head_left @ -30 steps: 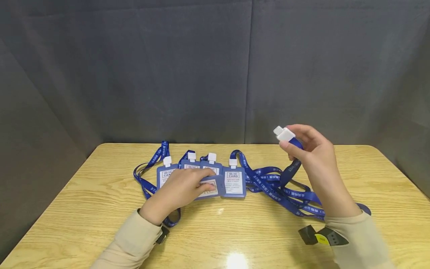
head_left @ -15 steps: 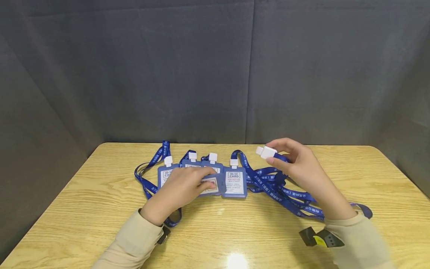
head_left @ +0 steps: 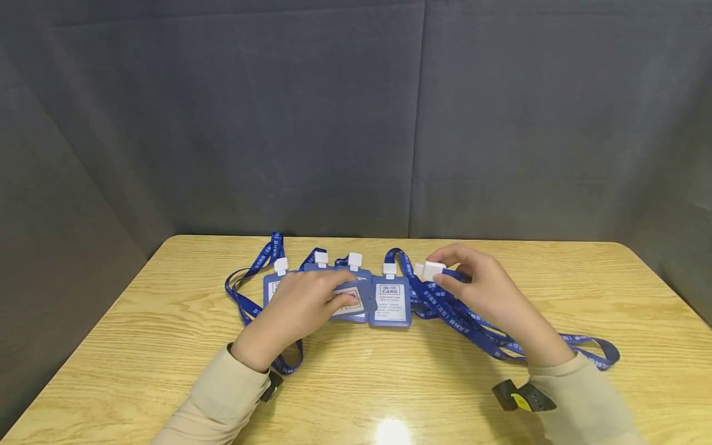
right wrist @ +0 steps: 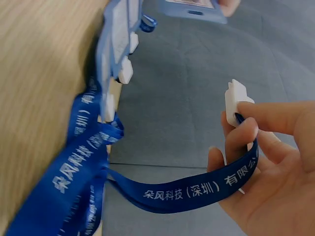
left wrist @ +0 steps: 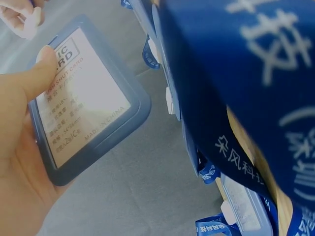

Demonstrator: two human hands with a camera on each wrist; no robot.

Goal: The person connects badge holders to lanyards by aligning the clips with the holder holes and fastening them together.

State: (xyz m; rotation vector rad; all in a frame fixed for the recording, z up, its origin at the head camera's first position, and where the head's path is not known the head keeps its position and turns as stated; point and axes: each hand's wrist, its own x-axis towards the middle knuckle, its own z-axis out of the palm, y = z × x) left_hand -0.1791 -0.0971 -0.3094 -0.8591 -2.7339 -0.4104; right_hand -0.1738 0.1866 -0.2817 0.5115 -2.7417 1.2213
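Observation:
My left hand [head_left: 300, 306] grips a blue ID card holder [left wrist: 96, 105] by its edge, thumb across its printed card. In the head view this holder hangs tilted sideways over a row of similar badges, covering part of them. Its slotted end [right wrist: 196, 12] faces my right hand [head_left: 481, 281]. Between thumb and fingertips of that hand is the white plastic clip [right wrist: 236, 101] of a blue lanyard [right wrist: 172, 194]. The clip's narrow tip points left toward the holder, with a gap between them.
Several badges with white clips lie side by side on the wooden table [head_left: 361, 389], the rightmost badge [head_left: 390, 306] fully visible. Their blue lanyards [head_left: 478, 334] spread tangled to the right, and another lanyard [head_left: 250, 309] loops at the left. A dark curtain [head_left: 278, 123] hangs behind.
My right hand has moved left and down, bringing the clip closer to the held card holder. My left hand stays almost in place, the holder tilting slightly.

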